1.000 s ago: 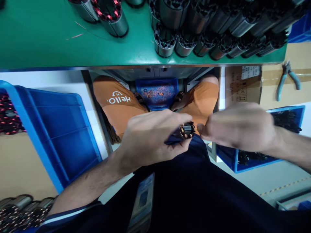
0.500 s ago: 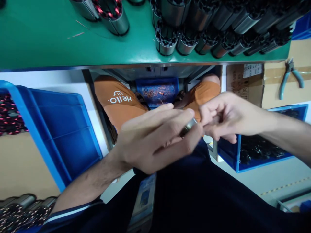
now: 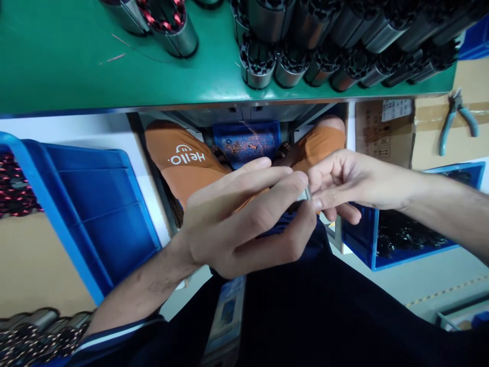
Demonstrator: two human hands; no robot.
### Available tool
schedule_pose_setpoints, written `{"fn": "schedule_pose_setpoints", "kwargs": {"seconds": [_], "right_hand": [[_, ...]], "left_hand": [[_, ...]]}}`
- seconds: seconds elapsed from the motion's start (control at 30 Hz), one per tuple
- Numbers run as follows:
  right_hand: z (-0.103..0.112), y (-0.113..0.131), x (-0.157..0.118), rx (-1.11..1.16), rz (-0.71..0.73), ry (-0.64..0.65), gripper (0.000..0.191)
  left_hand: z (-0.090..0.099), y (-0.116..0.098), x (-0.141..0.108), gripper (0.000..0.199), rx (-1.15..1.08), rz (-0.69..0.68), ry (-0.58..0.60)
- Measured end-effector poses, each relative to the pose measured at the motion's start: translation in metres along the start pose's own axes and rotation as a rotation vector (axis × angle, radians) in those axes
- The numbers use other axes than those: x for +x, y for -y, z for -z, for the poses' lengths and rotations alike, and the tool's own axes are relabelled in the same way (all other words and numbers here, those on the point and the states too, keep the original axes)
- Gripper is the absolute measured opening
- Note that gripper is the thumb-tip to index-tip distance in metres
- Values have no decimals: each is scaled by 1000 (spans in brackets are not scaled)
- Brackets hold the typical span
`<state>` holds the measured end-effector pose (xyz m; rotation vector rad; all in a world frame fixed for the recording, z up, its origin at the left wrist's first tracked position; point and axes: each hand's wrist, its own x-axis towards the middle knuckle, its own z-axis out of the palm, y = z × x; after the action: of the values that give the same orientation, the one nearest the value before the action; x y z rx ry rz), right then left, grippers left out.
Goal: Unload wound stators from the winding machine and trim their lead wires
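My left hand [image 3: 248, 219] is wrapped round a small metal cylinder [image 3: 304, 195], which shows only in part between its fingers. Most of that cylinder is hidden by the fingers. At its right end, my right hand [image 3: 336, 186] has thumb and index finger pinched together, touching the cylinder's edge; whatever lies in the pinch is too small to name. Both hands are over my lap, in front of the green table [image 3: 76, 76].
Rows of metal cylinders [image 3: 257, 69] stand on the table at the right, and red-wound ones [image 3: 178, 35] at the left. Pliers [image 3: 454, 120] lie on a carton at the right. Blue bins [image 3: 110, 193] flank my legs; a blue tray [image 3: 225, 140] with copper bits is below.
My right hand has shifted slightly left and its thumb now presses nearer the cylinder's end. A thin copper-coloured strand now shows above the blue tray.
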<state>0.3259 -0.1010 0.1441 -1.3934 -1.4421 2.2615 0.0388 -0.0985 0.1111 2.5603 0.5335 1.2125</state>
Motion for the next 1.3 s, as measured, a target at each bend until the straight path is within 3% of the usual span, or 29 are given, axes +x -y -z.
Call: {"fn": "schedule_pose_setpoints", "kwargs": {"seconds": [0.07,0.13,0.23,0.3,0.37,0.43,0.5,0.53,0.6,0.67,0.73,0.87,1.0,1.13,1.23,1.3], "right_hand": [[-4,3,-3,-232,120,-190,54],[-2,11,-12,-411,194,-317,46],[10,21,-24,-498,269,-343,35],[18,21,-25,-363,272,-268,36],[20,17,-19,-94,164,-112,44],[15,11,-10,121,16,31,46],[5,8,-4,187,-37,72,42],[0,7,-5,135,7,36,39],[-7,7,-12,-156,225,-157,33],[-7,6,-24,-541,440,-374,25],[-1,1,-37,-723,516,-524,15],[8,-16,-45,-652,467,-681,9],[-3,-37,-30,-522,376,-529,18],[-17,-52,-14,-405,317,-371,20],[-21,-60,-11,-397,277,-345,27],[-23,-66,-14,-381,245,-373,32]], "left_hand": [[0,-1,0,27,44,77,63],[0,-2,1,31,9,277,128],[1,-1,0,28,-137,450,118],[1,0,-1,25,-171,406,71],[-1,1,-3,19,-117,323,-5],[-5,0,-3,14,-55,234,-68],[-9,-2,-3,14,-15,173,-83],[-10,-2,-3,13,-3,151,-63],[-12,-4,-4,15,12,168,1],[-9,-3,-6,20,2,253,39],[-2,2,-6,20,-8,351,17],[32,29,-7,20,135,462,-83],[60,80,-11,13,372,504,-153],[50,122,-18,13,486,487,-210],[44,136,-26,36,502,451,-249],[53,141,-33,51,571,475,-354]]}}
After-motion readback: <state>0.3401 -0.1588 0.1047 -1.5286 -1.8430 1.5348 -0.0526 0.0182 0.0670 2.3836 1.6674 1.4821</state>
